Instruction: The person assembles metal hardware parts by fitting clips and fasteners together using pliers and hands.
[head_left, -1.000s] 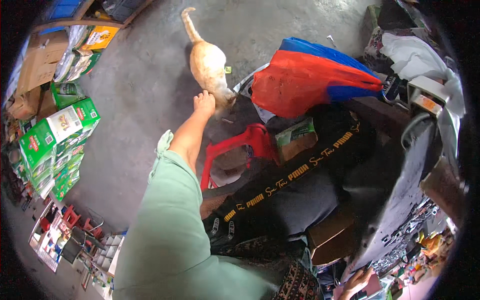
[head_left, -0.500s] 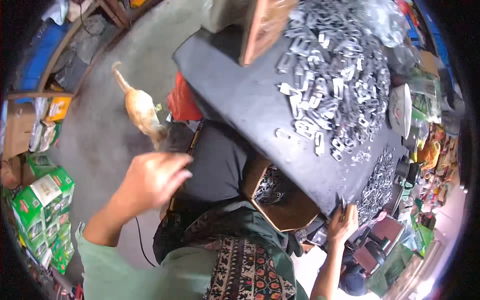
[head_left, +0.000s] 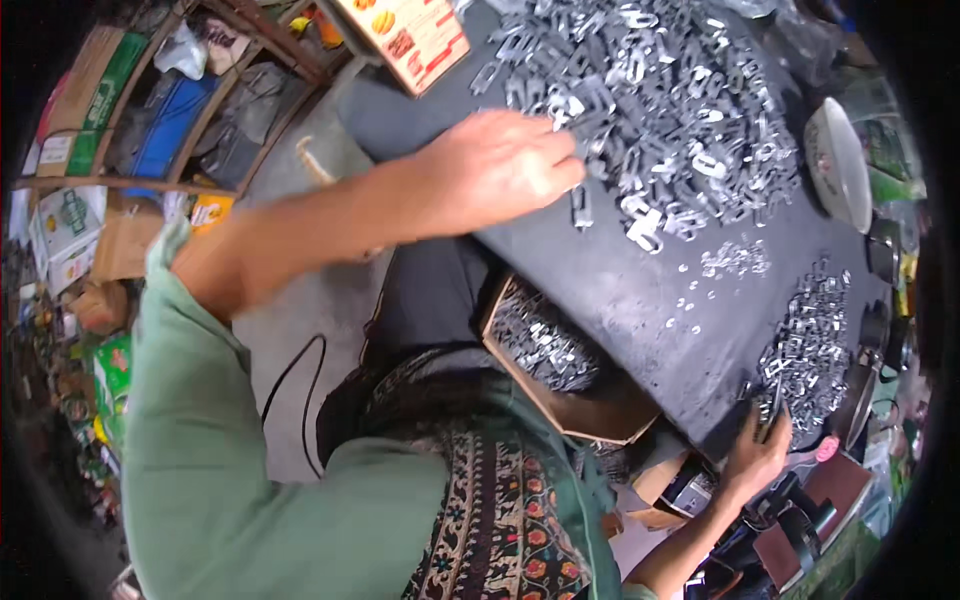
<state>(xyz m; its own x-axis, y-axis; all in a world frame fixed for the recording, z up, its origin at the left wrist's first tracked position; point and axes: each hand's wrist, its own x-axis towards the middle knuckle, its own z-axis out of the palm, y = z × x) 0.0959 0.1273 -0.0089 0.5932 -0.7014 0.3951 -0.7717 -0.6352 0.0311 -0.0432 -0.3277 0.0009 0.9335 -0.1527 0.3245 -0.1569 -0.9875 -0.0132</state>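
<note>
My left hand (head_left: 510,165) reaches over the near left edge of a large heap of dark and silvery metal clips (head_left: 680,130) on the black tabletop (head_left: 630,290). Its fingers are curled in and slightly blurred; whatever they may hold is hidden. At the right, my right hand (head_left: 757,460) grips what looks like a pair of tweezers (head_left: 776,400), prongs pointing away from me. The tips are at the near edge of a second pile of smaller metal pieces (head_left: 810,340). Between the piles lie tiny shiny bits (head_left: 735,260).
An open cardboard box (head_left: 530,390) holding metal parts sits below the table's near edge. A printed carton (head_left: 425,45) stands far left on the table, a white bowl (head_left: 838,165) at the right. An animal's tail (head_left: 315,160) shows beyond my left arm; shelves (head_left: 160,190) line the left.
My left hand has swung from over the floor to the clip heap. The right hand with the tweezers has shifted to the small pile. The view has turned; my arm now hides most of the animal.
</note>
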